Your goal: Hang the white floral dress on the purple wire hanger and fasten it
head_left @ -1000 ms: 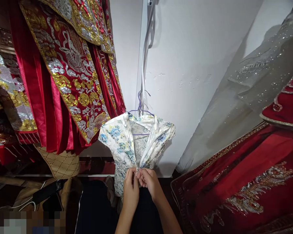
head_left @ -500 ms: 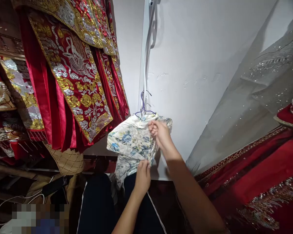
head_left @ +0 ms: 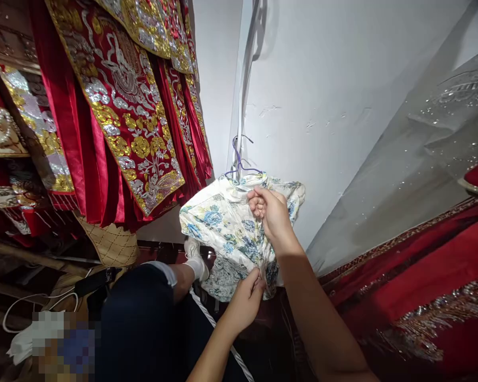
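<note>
floral garment (head_left: pixel 223 228) hangs on a purple hanger (head_left: pixel 239 162) against the white wall (head_left: pixel 322 106). right hand (head_left: pixel 271 212) is clamped on its collar edge, while left hand (head_left: pixel 247 297) pinches the lower hem.

Floral garment (head_left: pixel 223 228): glossy satin-like cloth. Red robes (head_left: pixel 115 122) beside it: shiny cloth, rough metallic embroidery. Hanger (head_left: pixel 239 162): thin wire.

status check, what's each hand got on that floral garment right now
Left hand pinching lower edge of floral garment. Right hand gripping it near the collar. Garment on purple hanger at wall. Red embroidered robes close on left, not touching.
</note>
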Demonstrator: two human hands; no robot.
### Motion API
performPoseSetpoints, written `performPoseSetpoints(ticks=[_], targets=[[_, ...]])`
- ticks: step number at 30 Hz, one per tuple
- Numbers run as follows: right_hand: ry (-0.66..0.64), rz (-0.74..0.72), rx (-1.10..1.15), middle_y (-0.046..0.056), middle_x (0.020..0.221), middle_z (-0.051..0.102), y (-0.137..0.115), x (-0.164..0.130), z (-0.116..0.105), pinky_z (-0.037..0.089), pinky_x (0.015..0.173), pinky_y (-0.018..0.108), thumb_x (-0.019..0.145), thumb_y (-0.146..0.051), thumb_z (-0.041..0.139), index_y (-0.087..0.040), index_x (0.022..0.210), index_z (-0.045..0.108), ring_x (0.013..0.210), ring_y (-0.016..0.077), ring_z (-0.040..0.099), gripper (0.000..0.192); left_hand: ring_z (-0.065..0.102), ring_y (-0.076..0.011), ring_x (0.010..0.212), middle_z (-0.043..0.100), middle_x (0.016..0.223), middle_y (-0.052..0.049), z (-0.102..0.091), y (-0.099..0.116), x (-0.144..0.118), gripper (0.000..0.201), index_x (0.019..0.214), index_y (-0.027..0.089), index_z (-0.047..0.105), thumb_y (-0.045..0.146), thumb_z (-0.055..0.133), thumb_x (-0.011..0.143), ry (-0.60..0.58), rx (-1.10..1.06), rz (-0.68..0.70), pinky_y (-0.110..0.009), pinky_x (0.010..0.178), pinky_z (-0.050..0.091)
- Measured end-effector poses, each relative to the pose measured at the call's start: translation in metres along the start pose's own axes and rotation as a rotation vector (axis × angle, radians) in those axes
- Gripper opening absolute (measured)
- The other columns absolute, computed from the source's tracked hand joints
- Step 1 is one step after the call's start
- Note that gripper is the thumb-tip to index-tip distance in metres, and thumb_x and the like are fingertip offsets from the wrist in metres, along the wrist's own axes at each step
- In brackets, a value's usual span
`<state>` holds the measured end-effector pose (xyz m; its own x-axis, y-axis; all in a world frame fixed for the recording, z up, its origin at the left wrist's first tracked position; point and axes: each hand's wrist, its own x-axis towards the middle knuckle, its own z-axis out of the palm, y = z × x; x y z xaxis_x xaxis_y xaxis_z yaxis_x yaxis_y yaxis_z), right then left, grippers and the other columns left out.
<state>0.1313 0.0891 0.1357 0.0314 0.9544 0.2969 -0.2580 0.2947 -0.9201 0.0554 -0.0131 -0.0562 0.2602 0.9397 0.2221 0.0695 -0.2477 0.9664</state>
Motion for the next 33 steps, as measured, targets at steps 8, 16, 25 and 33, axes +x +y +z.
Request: performPoseSetpoints(ticks=[8,16,25,33], targets=[[-0.066,-0.001,-0.014,-0.001,0.054,0.057,0.023,-0.037,0.007,0.029,0.04,0.019,0.086,-0.044,0.062,-0.016,0.076,0.066,0.044,0.0071,0.043,0.03,0.04,-0.0148,0.069,0.044,0.074,0.001,-0.024,0.016,-0.036,0.035,0.087,0.019,0.054,0.052,0.045,0.097,-0.056,-0.119,-0.097,-0.027,0.068,0.038],[-0.12,-0.013,-0.084,-0.001,0.051,0.056,0.031,-0.044,0.017,0.03,0.044,0.02,0.09,-0.043,0.057,-0.015,0.074,0.065,0.044,0.0078,0.042,0.033,0.055,-0.0175,0.078,0.061,0.08,-0.003,-0.081,0.046,-0.015,0.028,0.084,0.018,0.061,0.039,0.048,0.098,-0.046,0.118,0.051,-0.027,0.073,0.042],[-0.065,-0.08,-0.063,-0.001,0.048,0.054,0.021,-0.028,0.02,0.03,0.044,0.022,0.09,-0.045,0.056,-0.017,0.073,0.062,0.043,0.0096,0.043,0.033,0.062,-0.0175,0.086,0.067,0.092,-0.004,-0.132,0.159,0.098,0.019,0.105,0.021,0.065,0.028,0.048,0.099,0.129,0.569,0.579,-0.029,0.082,0.047],[-0.027,0.044,-0.166,-0.004,0.052,0.036,0.092,-0.015,-0.001,0.019,0.048,0.025,0.084,-0.03,0.052,-0.018,0.057,0.05,0.049,0.0091,0.029,0.029,0.056,-0.0131,0.076,0.061,0.079,0.0,-0.163,0.164,0.11,0.015,0.085,0.017,0.063,0.027,0.058,0.095,0.624,0.319,0.671,-0.024,0.072,0.042]])
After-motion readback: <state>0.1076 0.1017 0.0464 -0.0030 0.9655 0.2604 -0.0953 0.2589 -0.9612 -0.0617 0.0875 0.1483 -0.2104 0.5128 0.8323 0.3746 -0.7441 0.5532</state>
